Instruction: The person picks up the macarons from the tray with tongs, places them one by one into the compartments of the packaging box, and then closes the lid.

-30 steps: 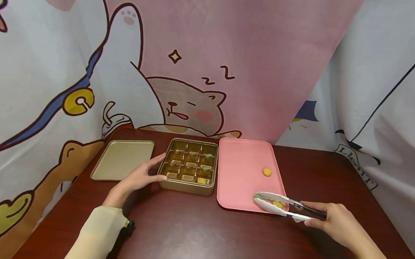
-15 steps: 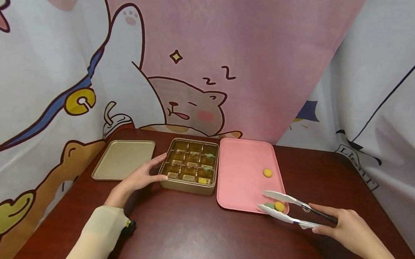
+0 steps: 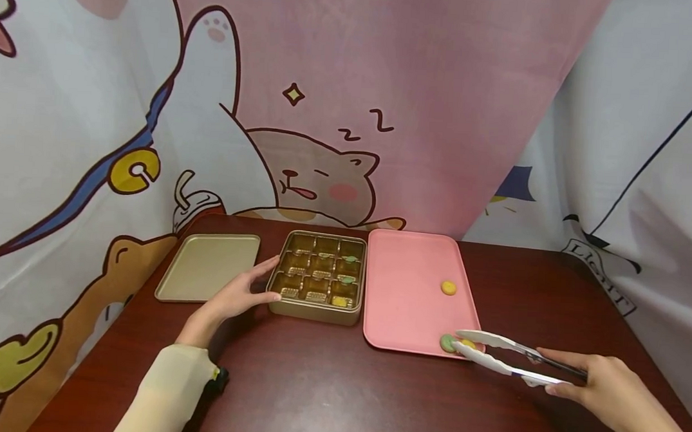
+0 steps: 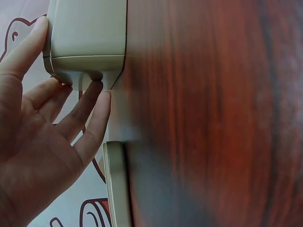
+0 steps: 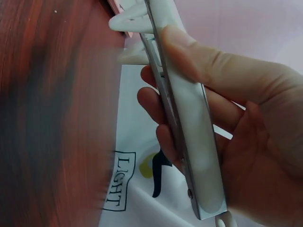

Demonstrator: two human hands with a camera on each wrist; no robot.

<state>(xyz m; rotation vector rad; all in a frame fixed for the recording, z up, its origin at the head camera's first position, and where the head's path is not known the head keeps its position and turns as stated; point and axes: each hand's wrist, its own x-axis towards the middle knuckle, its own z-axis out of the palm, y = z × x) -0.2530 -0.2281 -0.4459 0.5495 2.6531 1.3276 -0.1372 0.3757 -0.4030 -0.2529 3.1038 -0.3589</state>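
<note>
My left hand [image 3: 235, 295] rests against the left side of a gold tin box [image 3: 314, 312], its fingers and thumb spread along the wall. In the left wrist view the fingertips touch the tin box [image 4: 87, 38]. My right hand [image 3: 611, 389] grips a pair of tongs [image 3: 508, 361], also seen as tongs [image 5: 189, 118] in the right wrist view. The tongs' parted tips lie low over the pink tray's [image 3: 406, 296] near right corner, around a partly hidden yellow round piece [image 3: 469, 344]. A green round piece [image 3: 448, 343] lies just left of the tips. Another yellow round piece [image 3: 448, 287] sits farther back.
Inside the tin, a divided gold insert holds green pieces [image 3: 348, 280] in right-hand compartments and a yellow piece [image 3: 340, 301] in the near right one. A flat gold lid [image 3: 210, 268] lies left of it. A printed curtain [image 3: 443, 117] stands behind the dark wooden table [image 3: 327, 389].
The tongs were around the green piece, then opened and let it go. My right hand has drawn them back to the right, toward the yellow piece. My left hand stays at the tin.
</note>
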